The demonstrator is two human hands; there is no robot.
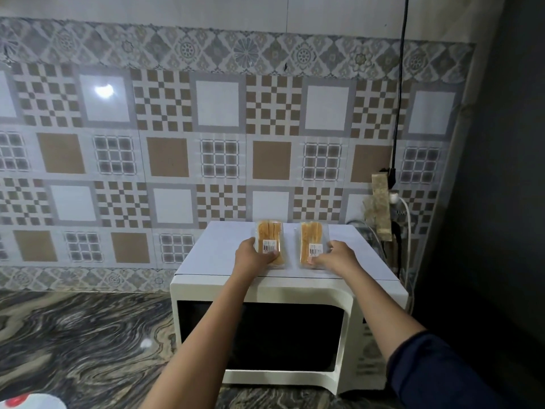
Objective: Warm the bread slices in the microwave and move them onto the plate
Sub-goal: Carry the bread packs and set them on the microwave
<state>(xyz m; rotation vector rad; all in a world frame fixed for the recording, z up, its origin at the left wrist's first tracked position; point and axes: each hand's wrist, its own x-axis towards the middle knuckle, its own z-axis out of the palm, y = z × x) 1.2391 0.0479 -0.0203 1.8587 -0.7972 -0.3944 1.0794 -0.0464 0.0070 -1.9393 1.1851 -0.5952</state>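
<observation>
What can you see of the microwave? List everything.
The microwave is a white box with a plastic-looking front. Its dark glass door is closed, and the control panel at its right is too blurred to read. It stands upright on the marbled counter against the tiled wall. Two clear bread packs lie on its flat top: the left pack held by the left hand, the right pack by the right hand.

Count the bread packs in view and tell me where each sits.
2. The left bread pack lies on the microwave top, held by the left hand; the right bread pack lies beside it, held by the right hand. None seems hidden.
</observation>
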